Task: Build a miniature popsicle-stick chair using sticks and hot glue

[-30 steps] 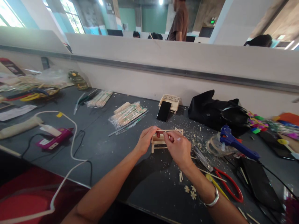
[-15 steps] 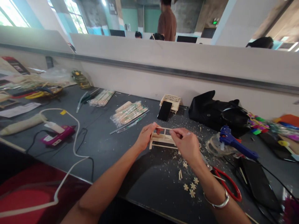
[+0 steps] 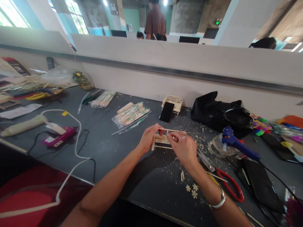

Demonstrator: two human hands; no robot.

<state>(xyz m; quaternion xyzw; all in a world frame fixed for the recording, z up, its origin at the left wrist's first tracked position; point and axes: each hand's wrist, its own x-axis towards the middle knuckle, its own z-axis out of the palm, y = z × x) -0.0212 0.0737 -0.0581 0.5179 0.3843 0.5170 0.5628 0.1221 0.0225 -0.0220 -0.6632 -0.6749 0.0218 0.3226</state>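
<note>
Both hands pinch a small pale wooden stick frame [image 3: 163, 138] near the middle of the dark grey counter [image 3: 113, 151]: left hand [image 3: 148, 140] clamped on its left end, right hand [image 3: 183, 148] on its top rail.

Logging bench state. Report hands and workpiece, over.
Left hand and right hand both gripping small wooden frame. Frame over dark table. Wood chips around, nothing blocking.
</note>
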